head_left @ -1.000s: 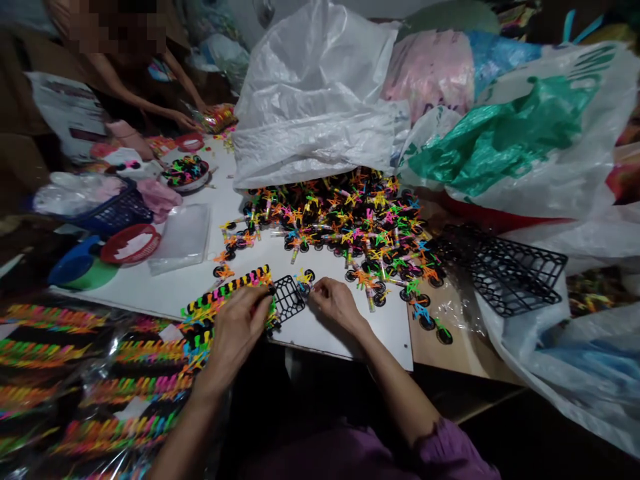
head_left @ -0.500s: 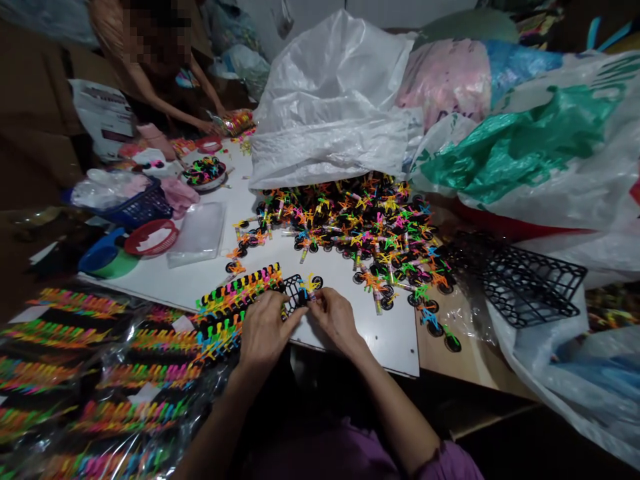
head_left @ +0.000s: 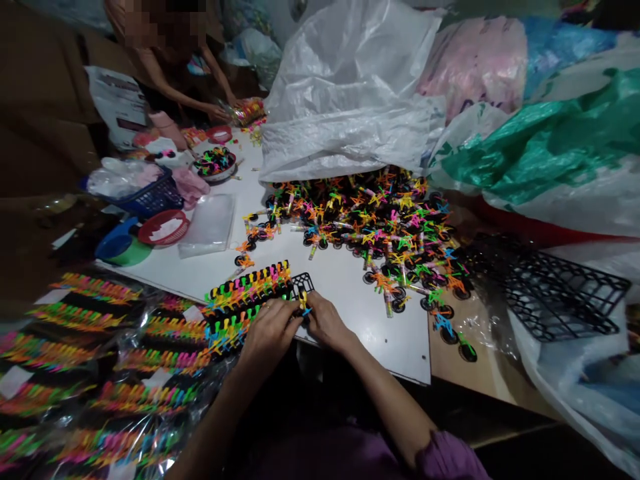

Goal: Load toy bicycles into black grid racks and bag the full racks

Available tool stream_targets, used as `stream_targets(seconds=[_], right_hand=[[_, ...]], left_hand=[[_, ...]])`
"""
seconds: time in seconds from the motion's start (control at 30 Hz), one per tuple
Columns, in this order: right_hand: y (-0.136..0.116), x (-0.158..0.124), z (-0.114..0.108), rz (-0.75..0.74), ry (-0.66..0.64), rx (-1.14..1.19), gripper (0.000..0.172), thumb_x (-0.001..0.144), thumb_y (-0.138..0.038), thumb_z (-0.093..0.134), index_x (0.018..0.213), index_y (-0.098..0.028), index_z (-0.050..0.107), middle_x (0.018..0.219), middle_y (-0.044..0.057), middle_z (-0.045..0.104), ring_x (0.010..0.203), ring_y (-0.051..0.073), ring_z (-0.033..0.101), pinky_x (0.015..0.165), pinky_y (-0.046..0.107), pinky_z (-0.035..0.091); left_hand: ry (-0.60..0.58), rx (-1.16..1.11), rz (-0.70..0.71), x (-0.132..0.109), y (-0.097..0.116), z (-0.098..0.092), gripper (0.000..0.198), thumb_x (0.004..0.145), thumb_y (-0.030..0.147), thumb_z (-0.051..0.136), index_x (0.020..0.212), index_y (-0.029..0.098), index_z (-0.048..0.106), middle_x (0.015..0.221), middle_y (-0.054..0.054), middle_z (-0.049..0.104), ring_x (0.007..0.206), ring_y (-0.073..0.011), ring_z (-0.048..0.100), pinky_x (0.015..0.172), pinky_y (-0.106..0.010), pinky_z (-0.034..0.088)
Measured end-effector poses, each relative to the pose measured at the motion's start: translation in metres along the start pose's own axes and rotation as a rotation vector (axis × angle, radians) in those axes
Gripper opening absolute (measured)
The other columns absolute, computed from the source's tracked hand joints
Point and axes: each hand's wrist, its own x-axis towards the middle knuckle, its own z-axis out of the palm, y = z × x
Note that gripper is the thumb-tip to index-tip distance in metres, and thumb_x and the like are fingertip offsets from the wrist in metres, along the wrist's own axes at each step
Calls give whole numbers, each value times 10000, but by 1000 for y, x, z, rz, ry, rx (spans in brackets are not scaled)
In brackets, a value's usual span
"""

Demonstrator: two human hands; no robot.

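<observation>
A black plastic lattice rack lies at the table's near edge, its left part filled with rows of small colourful toy bicycles. My left hand is closed on the rack's near side, its fingertips close to a yellow and blue toy bicycle. From the right, my right hand pinches that same toy bicycle, which stands upright at the rack's end. Fingers hide its lower part. Beyond my hands spreads a large heap of loose toy bicycles, some with small clear tubes.
Packed rows of toys in clear plastic lie at lower left. Empty black racks stand at right. A big white sack backs the heap. Baskets and clear bags sit at left. Another person's hands work at the far end.
The toy bicycle in my right hand has moved left and nearer to me, turning upright between both hands at the rack's end. The whole view has shifted slightly.
</observation>
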Motion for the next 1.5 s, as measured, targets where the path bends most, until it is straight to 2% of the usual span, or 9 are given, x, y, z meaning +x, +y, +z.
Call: stream_targets(seconds=[0.23,0.47,0.63,0.7,0.77,0.87,1.07,1.27,1.5], right_hand=[[-9,3,-3,4,-147,-194,176,849,-168,372,972,-160,498,923,69,548,780,157,513,694,251,390],[3,14,-37,-60,-327,-7,130,812,-147,465,844,-176,587,773,-3,578,699,114,523,634,198,377],[13,78,-59,33,-69,-361,255,836,-136,436,1046,-160,579,1046,88,557,895,167,530,744,252,397],[13,100,-57,17,-45,-505,258,855,-137,408,1055,-133,572,1120,126,517,978,197,504,775,277,404],[14,107,-53,-38,-68,-595,233,864,-134,400,998,-114,591,1137,141,506,1016,210,481,811,292,402],[22,81,-49,-123,-83,-616,208,882,-145,403,955,-121,596,1127,126,524,978,190,488,827,288,399],[31,4,-60,-61,16,-475,236,931,-213,354,1045,-198,560,1145,72,541,955,144,508,822,258,384],[16,24,-59,368,72,-498,272,858,-387,475,966,-154,562,907,91,617,863,210,568,718,294,394],[5,23,-50,431,56,-534,190,872,-199,410,1015,-141,520,935,128,626,873,215,579,693,293,381]], left_hand=[[105,-24,22,-2,0,6,160,879,231,462,933,163,597,850,-57,651,844,-190,568,803,-337,447],[70,-1,99,-14,6,3,189,895,187,413,911,184,601,841,-40,650,840,-175,577,820,-343,446],[151,-14,37,0,4,-16,157,880,238,462,957,194,592,897,-45,642,896,-180,573,846,-339,436],[200,0,-14,18,-2,-23,193,867,275,490,1015,187,579,944,-60,629,923,-192,563,844,-346,437],[135,31,-29,36,-9,-25,220,856,295,505,1022,172,579,948,-74,621,917,-207,558,814,-354,446],[-27,52,-12,50,-18,-14,180,868,275,466,909,172,608,852,-70,616,839,-207,568,752,-350,455],[1,-23,-29,41,-31,7,227,892,285,395,889,196,605,837,-59,617,814,-197,569,751,-338,447],[-35,-34,-23,38,-30,3,251,891,297,385,889,202,618,832,-58,616,822,-198,570,753,-336,451],[-57,-62,6,36,-28,1,267,902,298,371,890,192,616,831,-59,610,825,-189,562,766,-330,448]])
